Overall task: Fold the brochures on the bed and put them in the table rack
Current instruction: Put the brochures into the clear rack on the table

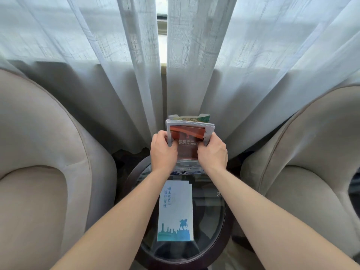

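Observation:
A stack of folded brochures with a red-brown cover [188, 141] stands upright in the clear table rack [189, 168] at the far side of the round glass table [214, 221]. My left hand [163, 151] grips the stack's left edge and my right hand [213, 152] grips its right edge. Behind the stack, a green-and-white brochure [190, 117] pokes up. One folded pale-blue brochure with a skyline and horse print [175, 211] lies flat on the glass, nearer to me, between my forearms.
Beige armchairs stand on the left [48, 162] and on the right [311, 152] of the table. Sheer grey curtains [116, 65] hang right behind the rack. The table has a dark wooden rim [134, 172].

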Demonstrator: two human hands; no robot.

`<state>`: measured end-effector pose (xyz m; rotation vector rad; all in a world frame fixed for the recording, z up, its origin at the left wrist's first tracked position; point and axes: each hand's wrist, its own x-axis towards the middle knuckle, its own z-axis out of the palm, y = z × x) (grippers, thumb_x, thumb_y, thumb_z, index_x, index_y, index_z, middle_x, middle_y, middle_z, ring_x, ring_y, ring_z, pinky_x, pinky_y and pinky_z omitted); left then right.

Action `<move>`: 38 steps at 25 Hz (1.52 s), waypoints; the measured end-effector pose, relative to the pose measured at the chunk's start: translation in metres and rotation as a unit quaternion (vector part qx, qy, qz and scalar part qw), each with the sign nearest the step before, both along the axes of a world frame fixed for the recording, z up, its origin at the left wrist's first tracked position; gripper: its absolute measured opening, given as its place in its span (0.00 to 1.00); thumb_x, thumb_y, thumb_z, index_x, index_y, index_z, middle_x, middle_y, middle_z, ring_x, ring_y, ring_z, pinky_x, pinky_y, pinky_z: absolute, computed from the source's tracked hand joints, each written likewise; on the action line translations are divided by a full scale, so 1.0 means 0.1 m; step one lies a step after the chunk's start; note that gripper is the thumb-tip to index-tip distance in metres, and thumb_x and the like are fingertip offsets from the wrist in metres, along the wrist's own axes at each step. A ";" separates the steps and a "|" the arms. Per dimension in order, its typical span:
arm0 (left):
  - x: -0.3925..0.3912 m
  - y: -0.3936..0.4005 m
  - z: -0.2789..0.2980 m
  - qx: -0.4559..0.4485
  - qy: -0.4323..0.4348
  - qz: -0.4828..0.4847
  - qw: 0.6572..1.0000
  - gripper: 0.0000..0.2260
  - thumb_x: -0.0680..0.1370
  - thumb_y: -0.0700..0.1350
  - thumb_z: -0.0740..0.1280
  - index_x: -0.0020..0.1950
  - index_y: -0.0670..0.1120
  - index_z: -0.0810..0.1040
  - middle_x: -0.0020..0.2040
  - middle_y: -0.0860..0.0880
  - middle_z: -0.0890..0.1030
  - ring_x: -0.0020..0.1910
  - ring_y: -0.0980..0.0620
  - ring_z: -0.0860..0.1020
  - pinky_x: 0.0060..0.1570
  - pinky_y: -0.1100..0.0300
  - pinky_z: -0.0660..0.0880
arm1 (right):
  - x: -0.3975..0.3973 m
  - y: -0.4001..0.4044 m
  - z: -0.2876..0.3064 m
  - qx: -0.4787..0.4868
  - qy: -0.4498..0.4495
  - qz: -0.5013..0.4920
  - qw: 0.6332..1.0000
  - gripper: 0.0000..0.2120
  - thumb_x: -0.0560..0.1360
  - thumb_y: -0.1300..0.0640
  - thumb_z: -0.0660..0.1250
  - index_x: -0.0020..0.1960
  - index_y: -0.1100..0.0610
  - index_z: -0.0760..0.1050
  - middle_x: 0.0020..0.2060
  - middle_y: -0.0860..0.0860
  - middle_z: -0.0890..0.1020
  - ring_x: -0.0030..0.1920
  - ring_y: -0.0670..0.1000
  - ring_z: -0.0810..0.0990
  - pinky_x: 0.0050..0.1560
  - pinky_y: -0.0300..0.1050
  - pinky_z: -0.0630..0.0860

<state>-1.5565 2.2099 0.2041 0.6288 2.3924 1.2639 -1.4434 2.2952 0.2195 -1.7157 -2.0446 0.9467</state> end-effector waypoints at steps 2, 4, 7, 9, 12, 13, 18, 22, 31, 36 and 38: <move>-0.02 0.15 0.10 0.004 0.009 0.006 1.000 0.06 0.76 0.45 0.68 0.43 0.47 0.72 0.44 0.52 0.73 0.42 0.53 0.73 0.41 0.56 0.69 | -0.03 0.17 0.10 0.001 0.004 0.011 1.000 0.05 0.73 0.52 0.60 0.47 0.49 0.73 0.43 0.49 0.80 0.44 0.57 0.76 0.44 0.48 0.72; -0.03 0.27 0.17 0.009 0.013 0.020 1.000 0.07 0.76 0.46 0.69 0.43 0.47 0.72 0.44 0.51 0.73 0.41 0.53 0.73 0.40 0.56 0.69 | -0.06 0.31 0.16 0.006 0.010 0.026 1.000 0.04 0.72 0.52 0.60 0.46 0.47 0.72 0.40 0.47 0.77 0.42 0.56 0.74 0.43 0.47 0.70; -0.04 0.41 0.20 0.012 0.017 0.030 0.999 0.07 0.76 0.48 0.69 0.44 0.47 0.73 0.45 0.51 0.74 0.42 0.53 0.74 0.43 0.54 0.73 | -0.09 0.47 0.19 -0.001 0.023 0.036 0.999 0.03 0.73 0.53 0.60 0.45 0.47 0.72 0.39 0.46 0.77 0.42 0.56 0.75 0.42 0.47 0.70; -0.05 0.43 0.12 0.001 0.028 0.022 0.999 0.06 0.77 0.47 0.68 0.46 0.46 0.73 0.46 0.50 0.74 0.44 0.50 0.75 0.46 0.51 0.75 | -0.11 0.53 0.13 -0.016 0.025 0.039 0.999 0.03 0.73 0.54 0.60 0.45 0.47 0.72 0.39 0.46 0.78 0.42 0.56 0.76 0.42 0.47 0.71; -0.08 0.44 -0.10 -0.014 0.039 0.013 0.999 0.03 0.76 0.43 0.67 0.46 0.45 0.73 0.46 0.49 0.74 0.45 0.47 0.74 0.48 0.48 0.75 | -0.12 0.55 -0.06 -0.037 0.020 0.046 0.998 0.05 0.73 0.54 0.60 0.47 0.49 0.74 0.43 0.47 0.81 0.45 0.57 0.78 0.46 0.50 0.76; -0.08 0.43 -0.17 -0.017 0.038 0.013 0.999 0.03 0.76 0.43 0.67 0.46 0.46 0.73 0.46 0.50 0.74 0.45 0.48 0.74 0.48 0.49 0.74 | -0.13 0.55 -0.13 -0.045 0.017 0.045 0.998 0.06 0.73 0.54 0.60 0.48 0.48 0.74 0.44 0.48 0.81 0.47 0.57 0.79 0.48 0.51 0.77; -0.05 0.33 -0.48 -0.040 0.030 0.014 0.999 0.02 0.77 0.44 0.67 0.47 0.47 0.74 0.47 0.51 0.73 0.46 0.50 0.75 0.47 0.50 0.75 | -0.11 0.47 -0.46 -0.072 0.004 0.054 0.996 0.08 0.74 0.54 0.61 0.51 0.49 0.75 0.48 0.50 0.82 0.50 0.58 0.79 0.52 0.53 0.77; -0.02 0.27 -0.65 -0.051 0.026 0.010 0.998 0.02 0.78 0.45 0.66 0.48 0.50 0.74 0.47 0.52 0.73 0.47 0.51 0.75 0.45 0.54 0.75 | -0.08 0.40 -0.63 -0.070 -0.006 0.052 0.996 0.06 0.75 0.53 0.62 0.51 0.49 0.75 0.49 0.49 0.82 0.51 0.57 0.79 0.52 0.53 0.77; 0.03 0.20 -0.73 -0.075 -0.008 0.038 0.996 0.18 0.76 0.46 0.69 0.64 0.51 0.70 0.59 0.53 0.73 0.56 0.53 0.75 0.55 0.53 0.75 | -0.03 0.33 -0.71 -0.035 0.000 0.046 0.998 0.23 0.77 0.49 0.68 0.69 0.49 0.68 0.64 0.47 0.74 0.59 0.50 0.76 0.54 0.47 0.72; 0.07 0.14 -0.72 -0.077 -0.010 0.031 0.997 0.14 0.78 0.46 0.67 0.62 0.53 0.71 0.58 0.54 0.74 0.57 0.54 0.74 0.55 0.52 0.75 | 0.08 0.21 -0.77 -0.045 -0.029 0.046 0.997 0.23 0.77 0.50 0.68 0.70 0.48 0.68 0.62 0.47 0.76 0.58 0.50 0.77 0.54 0.48 0.74; 0.05 0.18 -0.69 -0.071 0.006 0.025 0.997 0.07 0.78 0.45 0.66 0.56 0.52 0.73 0.54 0.54 0.76 0.53 0.53 0.75 0.53 0.51 0.76 | 0.06 0.20 -0.77 -0.050 -0.026 0.053 0.997 0.21 0.76 0.49 0.68 0.68 0.46 0.70 0.60 0.46 0.78 0.58 0.49 0.77 0.57 0.51 0.76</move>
